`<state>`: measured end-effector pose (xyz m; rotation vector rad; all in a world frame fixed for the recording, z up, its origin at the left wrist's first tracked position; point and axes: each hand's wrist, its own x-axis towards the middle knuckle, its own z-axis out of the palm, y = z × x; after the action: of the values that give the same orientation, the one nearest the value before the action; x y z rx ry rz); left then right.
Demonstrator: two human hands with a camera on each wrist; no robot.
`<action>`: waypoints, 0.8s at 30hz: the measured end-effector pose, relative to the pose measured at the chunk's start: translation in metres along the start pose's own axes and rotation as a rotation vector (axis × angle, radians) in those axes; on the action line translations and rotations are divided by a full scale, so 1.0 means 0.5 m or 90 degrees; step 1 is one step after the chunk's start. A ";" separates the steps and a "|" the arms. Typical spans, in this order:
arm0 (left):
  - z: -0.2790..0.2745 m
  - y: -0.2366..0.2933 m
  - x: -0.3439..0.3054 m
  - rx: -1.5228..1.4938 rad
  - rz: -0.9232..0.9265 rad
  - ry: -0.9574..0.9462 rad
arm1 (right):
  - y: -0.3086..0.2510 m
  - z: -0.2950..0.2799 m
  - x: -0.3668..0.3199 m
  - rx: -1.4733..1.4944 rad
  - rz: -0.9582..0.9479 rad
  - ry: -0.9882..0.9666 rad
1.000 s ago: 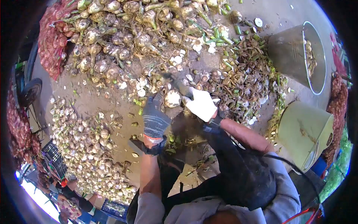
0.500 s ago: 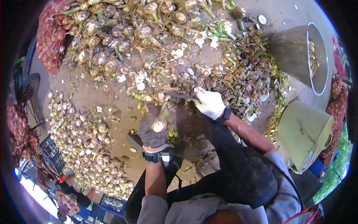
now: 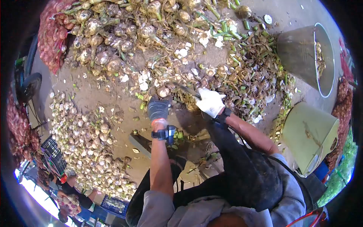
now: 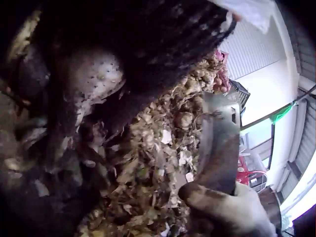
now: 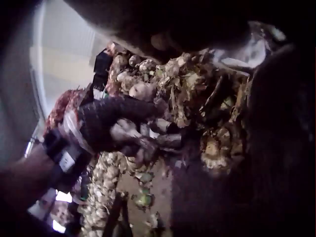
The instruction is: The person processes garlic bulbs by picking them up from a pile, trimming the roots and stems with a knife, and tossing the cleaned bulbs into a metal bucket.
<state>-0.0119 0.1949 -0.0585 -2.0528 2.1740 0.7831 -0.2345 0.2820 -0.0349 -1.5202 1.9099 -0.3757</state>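
Note:
In the head view, my left hand [image 3: 158, 109], in a dark grey knitted glove, reaches forward over the littered floor and grips a garlic bulb [image 3: 163, 92] at its fingertips. The left wrist view shows this pale, speckled bulb [image 4: 98, 74] close up against the dark glove. In the right wrist view a thick stem [image 5: 168, 140] sticks out beside the bulb. To the right, my right hand [image 3: 210, 102], in a white glove, holds a broad-bladed knife [image 3: 185, 89], its blade pointing left toward the bulb. The thumb [image 4: 217, 200] lies along the blade's base in the left wrist view.
Untrimmed garlic [image 3: 113, 41] is heaped ahead, trimmed bulbs [image 3: 87, 143] to the left. Cut stems and skins [image 3: 249, 79] cover the floor at right. Two buckets [image 3: 297, 49] lie tipped at right. A red net sack [image 3: 55, 41] stands at far left, with another person [image 3: 70, 200] below.
My left hand drew back toward my lap with a pale bulb, then moved forward to a bulb by the scraps. The knife in my right hand swung away, then back slightly left.

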 end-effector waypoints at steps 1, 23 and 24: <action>-0.012 0.002 0.000 -0.020 0.086 -0.048 | 0.000 -0.001 -0.001 -0.017 -0.055 0.002; -0.175 0.069 -0.095 -0.558 0.016 -0.369 | -0.006 -0.100 0.016 -0.183 -0.113 -0.060; -0.160 0.057 -0.083 -0.503 0.027 -0.376 | -0.025 -0.110 0.008 -0.159 -0.116 -0.041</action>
<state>-0.0100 0.2017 0.0359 -1.6331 1.7022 2.1812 -0.2613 0.2652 0.0122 -1.8537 1.8259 -0.1686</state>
